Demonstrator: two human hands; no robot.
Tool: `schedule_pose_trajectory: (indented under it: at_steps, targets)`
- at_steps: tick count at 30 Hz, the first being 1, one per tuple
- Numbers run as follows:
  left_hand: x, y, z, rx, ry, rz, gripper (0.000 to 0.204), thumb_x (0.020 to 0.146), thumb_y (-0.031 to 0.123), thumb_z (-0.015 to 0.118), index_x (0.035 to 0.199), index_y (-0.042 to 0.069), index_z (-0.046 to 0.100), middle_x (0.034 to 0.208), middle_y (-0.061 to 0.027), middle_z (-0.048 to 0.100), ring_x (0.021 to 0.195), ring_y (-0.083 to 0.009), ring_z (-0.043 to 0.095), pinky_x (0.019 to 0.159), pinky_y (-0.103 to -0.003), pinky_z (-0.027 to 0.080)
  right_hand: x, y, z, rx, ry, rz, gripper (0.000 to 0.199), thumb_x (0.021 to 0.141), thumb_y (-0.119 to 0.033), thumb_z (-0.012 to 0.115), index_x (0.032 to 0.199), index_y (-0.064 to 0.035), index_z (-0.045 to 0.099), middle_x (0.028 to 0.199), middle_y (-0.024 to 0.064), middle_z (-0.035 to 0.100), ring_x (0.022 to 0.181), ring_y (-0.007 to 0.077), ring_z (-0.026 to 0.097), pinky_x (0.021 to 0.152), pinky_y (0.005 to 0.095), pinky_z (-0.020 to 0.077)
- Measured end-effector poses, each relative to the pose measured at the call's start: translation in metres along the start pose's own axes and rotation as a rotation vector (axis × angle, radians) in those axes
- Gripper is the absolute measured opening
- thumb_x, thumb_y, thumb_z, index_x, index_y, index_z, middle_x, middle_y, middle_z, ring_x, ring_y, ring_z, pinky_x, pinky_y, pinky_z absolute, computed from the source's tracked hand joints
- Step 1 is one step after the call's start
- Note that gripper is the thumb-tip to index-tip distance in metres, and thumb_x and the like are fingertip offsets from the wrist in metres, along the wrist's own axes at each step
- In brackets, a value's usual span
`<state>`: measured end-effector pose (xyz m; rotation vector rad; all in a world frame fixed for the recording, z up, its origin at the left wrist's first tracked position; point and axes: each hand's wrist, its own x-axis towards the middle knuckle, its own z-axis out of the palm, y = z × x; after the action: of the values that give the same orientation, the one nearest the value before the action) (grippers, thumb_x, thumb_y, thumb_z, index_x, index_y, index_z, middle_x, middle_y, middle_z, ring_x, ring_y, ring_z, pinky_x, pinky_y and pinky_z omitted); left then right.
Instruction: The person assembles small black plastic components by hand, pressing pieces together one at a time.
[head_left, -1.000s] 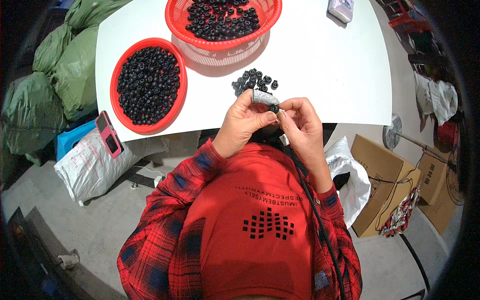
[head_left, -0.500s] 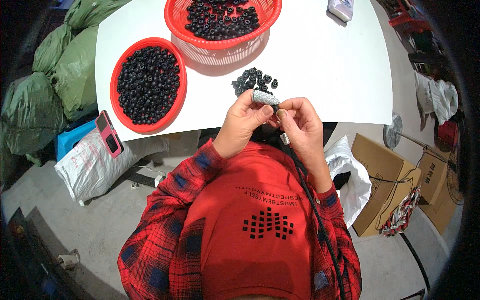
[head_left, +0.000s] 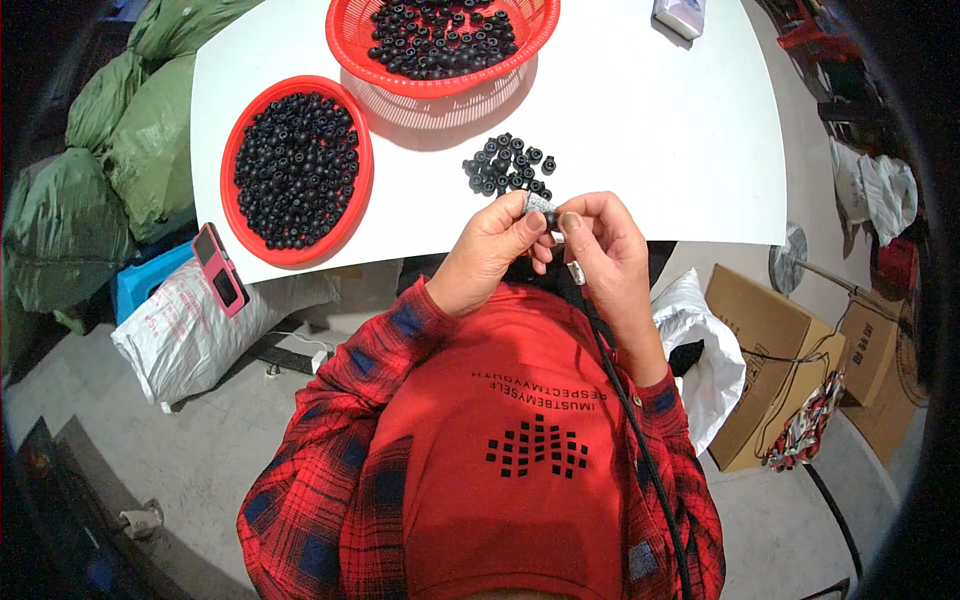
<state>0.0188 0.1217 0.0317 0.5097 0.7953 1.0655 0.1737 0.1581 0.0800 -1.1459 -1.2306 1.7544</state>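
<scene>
My left hand (head_left: 482, 258) and my right hand (head_left: 612, 262) meet over the table's near edge, fingers pinched together. Between their fingertips is a small round black part (head_left: 552, 218), mostly covered by the thumbs. A grey speckled piece (head_left: 538, 203) lies along my left index fingertip; whether it is wrapped round the finger or held, I cannot tell. Just beyond the fingers, a loose pile of small black ring-topped parts (head_left: 503, 165) rests on the white table (head_left: 660, 150). A black cable with a white end (head_left: 576, 273) runs beside my right hand and down along that arm.
A red oval tray (head_left: 228, 190) full of black parts stands at left. Behind the pile is a red mesh basket (head_left: 345, 60) with more. A small pale box (head_left: 680, 16) sits far right. Sacks (head_left: 155, 140) and a pink phone case (head_left: 213, 258) are left, cardboard boxes (head_left: 760, 350) right.
My fingers have shifted slightly, and the grey speckled piece now shows less and is tilted more. Both hands stay together at the same spot. The pile looks unchanged.
</scene>
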Motion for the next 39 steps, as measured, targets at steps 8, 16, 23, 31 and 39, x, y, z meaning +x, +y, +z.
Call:
schedule_pose_trajectory:
  at_steps: [8,16,23,31,39]
  targets:
    - [-0.001,0.0,-0.006,0.023,-0.057,-0.013,0.023,0.098,0.023,0.049,0.111,0.005,0.052,0.088,-0.0021,0.058,0.076,-0.0099,0.056,0.065,-0.023,0.047,0.001,-0.005,-0.003,0.039,-0.044,0.183,0.009,0.093,-0.01,0.055,0.096,-0.0017,0.051,0.071,-0.0012,0.057,0.063,0.0036,0.054,0.056,0.0175,0.0416]
    - [0.0,-0.001,-0.005,-0.083,-0.071,-0.079,0.026,0.098,0.024,0.049,0.116,0.004,0.05,0.088,-0.0027,0.058,0.076,-0.0111,0.057,0.066,-0.024,0.047,0.004,0.01,-0.003,-0.218,0.195,-0.069,0.005,0.091,-0.006,0.056,0.095,-0.0022,0.055,0.073,-0.0043,0.054,0.061,0.0008,0.046,0.055,0.0165,0.0374]
    - [0.0,-0.002,-0.006,0.013,-0.092,-0.056,0.029,0.099,0.025,0.047,0.119,0.004,0.049,0.088,-0.0015,0.057,0.077,-0.0095,0.054,0.066,-0.023,0.046,0.001,0.006,-0.006,-0.174,0.031,0.035,0.008,0.092,-0.006,0.056,0.098,-0.0009,0.055,0.073,-0.0041,0.053,0.064,0.0009,0.047,0.058,0.0163,0.0396]
    - [-0.003,-0.002,-0.005,0.055,-0.114,-0.057,0.036,0.1,0.027,0.045,0.126,0.002,0.046,0.089,-0.0009,0.055,0.076,-0.0083,0.052,0.066,-0.022,0.044,0.003,0.003,-0.008,-0.064,-0.039,0.056,0.008,0.094,-0.007,0.052,0.098,0.0001,0.054,0.083,0.0007,0.056,0.073,0.0044,0.053,0.064,0.0208,0.0469]
    - [-0.002,0.002,-0.003,0.119,-0.139,-0.059,0.039,0.099,0.028,0.047,0.129,0.003,0.045,0.087,-0.001,0.056,0.075,-0.0085,0.053,0.067,-0.022,0.045,0.003,0.005,-0.004,-0.216,0.117,-0.027,0.008,0.091,-0.005,0.053,0.098,-0.0006,0.056,0.069,-0.0033,0.052,0.061,0.0028,0.048,0.056,0.0196,0.0424]
